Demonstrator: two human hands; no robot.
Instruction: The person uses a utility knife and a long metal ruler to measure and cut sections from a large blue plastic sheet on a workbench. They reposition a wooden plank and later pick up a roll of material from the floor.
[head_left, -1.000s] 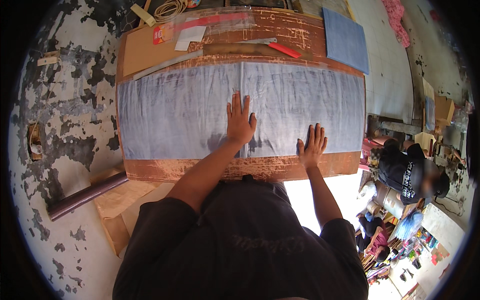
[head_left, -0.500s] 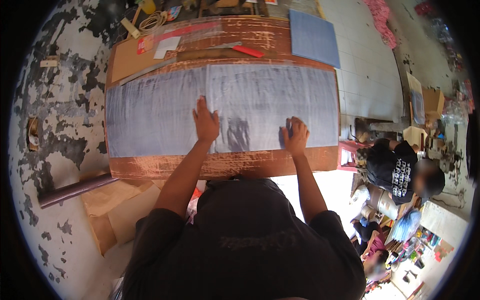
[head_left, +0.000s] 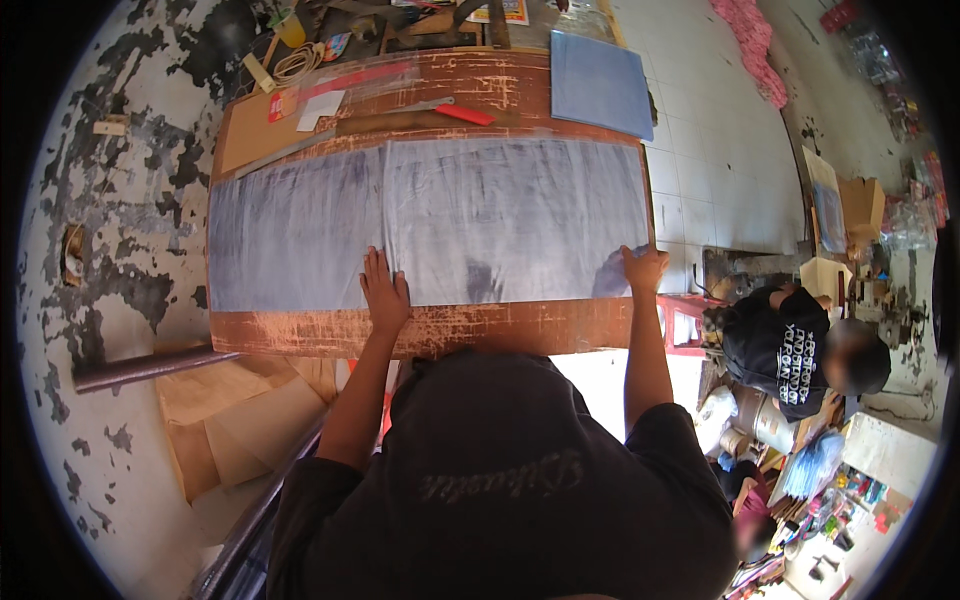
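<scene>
A long bluish-grey, translucent sheet, seemingly plastic (head_left: 510, 215), lies spread across the worn brown table (head_left: 470, 325), with a crease running across it left of its middle. My left hand (head_left: 384, 292) rests flat on the sheet beside that crease, fingers stretched out. At the sheet's right edge, my right hand (head_left: 646, 268) has its fingers bent and closed around the border. The fingertips are partly hidden. Beyond the sheet lie a long metal ruler (head_left: 290, 151) and a red-handled tool (head_left: 465, 115).
A blue stack of sheets (head_left: 602, 85) sits at the far right corner. Brown cardboard (head_left: 262, 135) and a coiled cable (head_left: 300, 64) lie far left. To the right, a person in black (head_left: 775, 345) works, with another person lower down. A dark roll (head_left: 160, 370) leans at left.
My right hand has slid right from the sheet's surface to its right edge and closed there. My left hand has come nearer and slightly left. The view has shifted a little.
</scene>
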